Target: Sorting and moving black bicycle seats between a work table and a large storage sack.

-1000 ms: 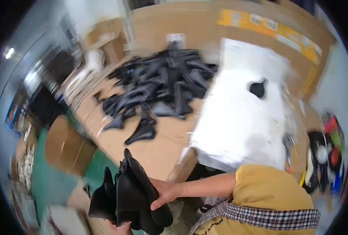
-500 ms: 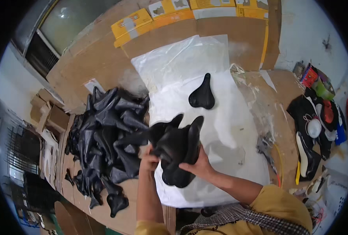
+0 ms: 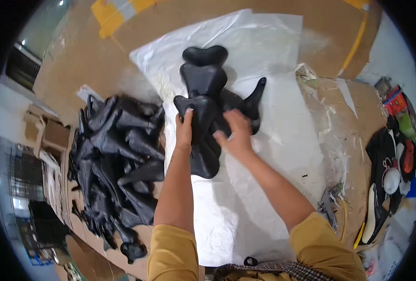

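We look down on a brown surface (image 3: 339, 136) where our two bare hands work over a sheet of white plastic (image 3: 273, 93). There is no box, bin or tray here that we can make out; the black moulded pieces simply lie loose. Our left hand (image 3: 184, 133) grips the near edge of one black saddle-shaped piece (image 3: 199, 117), its fingers (image 3: 187, 114) closed over the rim, thumb side hidden behind the piece. Our right hand (image 3: 233, 133) rests flat on the stack just beside it, its fingers (image 3: 226, 117) spread and pressing down rather than pinching. Beyond the fingertips, two more black pieces (image 3: 204, 70) lie in a row, overlapping one another, the farthest one heart-shaped at its end. Another piece (image 3: 252, 100) sticks out past the right fingers, tilted, with one narrow tip pointing away. Below both palms a dark piece (image 3: 205, 161) runs back toward us, partly covered by the hands, so we cannot tell where one piece ends and the next begins.

To the outer side of the left fingers sits a large heap of black pieces (image 3: 119, 164), tangled and too dark to count. Well beyond the right fingers, at the rim, lie shoe parts and coloured scraps (image 3: 395, 159), bent by the lens and hard to identify. Our yellow sleeves (image 3: 175, 253) are cut off at the lower edge
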Available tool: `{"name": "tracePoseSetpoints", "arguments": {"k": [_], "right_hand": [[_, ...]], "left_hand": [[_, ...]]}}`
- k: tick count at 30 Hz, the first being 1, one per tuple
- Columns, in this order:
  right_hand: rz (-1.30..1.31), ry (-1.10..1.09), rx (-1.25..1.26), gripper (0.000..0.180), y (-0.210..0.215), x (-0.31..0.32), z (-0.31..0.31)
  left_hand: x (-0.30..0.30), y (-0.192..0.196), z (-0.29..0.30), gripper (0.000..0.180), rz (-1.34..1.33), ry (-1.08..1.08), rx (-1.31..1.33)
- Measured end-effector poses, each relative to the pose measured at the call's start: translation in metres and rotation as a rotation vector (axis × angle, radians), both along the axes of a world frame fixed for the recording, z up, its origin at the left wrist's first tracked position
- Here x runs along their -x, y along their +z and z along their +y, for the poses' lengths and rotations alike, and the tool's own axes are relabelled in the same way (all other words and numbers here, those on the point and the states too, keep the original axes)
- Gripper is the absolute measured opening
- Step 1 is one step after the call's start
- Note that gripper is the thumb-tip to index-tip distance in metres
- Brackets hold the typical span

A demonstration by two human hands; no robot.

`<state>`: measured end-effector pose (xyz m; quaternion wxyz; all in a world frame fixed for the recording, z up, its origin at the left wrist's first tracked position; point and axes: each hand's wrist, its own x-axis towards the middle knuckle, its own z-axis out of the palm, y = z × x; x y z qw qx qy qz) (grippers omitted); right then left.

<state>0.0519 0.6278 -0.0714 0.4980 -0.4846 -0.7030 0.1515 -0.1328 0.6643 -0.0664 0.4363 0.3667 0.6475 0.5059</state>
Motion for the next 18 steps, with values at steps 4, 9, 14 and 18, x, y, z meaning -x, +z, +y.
{"name": "tracePoseSetpoints", "arguments": {"k": [4, 9, 14, 18], "right_hand": [[-0.196, -0.320, 0.055, 0.066, -0.019, -0.064, 0.030], [-0.704, -0.101, 0.394, 0.066, -0.007, -0.054, 0.009], [-0.865, -0.020, 0.137, 0.031, -0.038, -0.126, 0.022], [-1.191, 0.000, 0.051, 0.024, -0.023, -0.160, 0.034]], "left_hand": [[-0.018, -0.012, -0.013, 0.089, 0.062, 0.014, -0.104], [-0.003, -0.021, -0.053, 0.091, 0.255, 0.017, -0.168], [-0.010, -0.022, -0.116, 0.072, 0.677, -0.039, 0.103], [-0.008, -0.022, -0.173, 0.085, 0.553, 0.048, 0.238]]}}
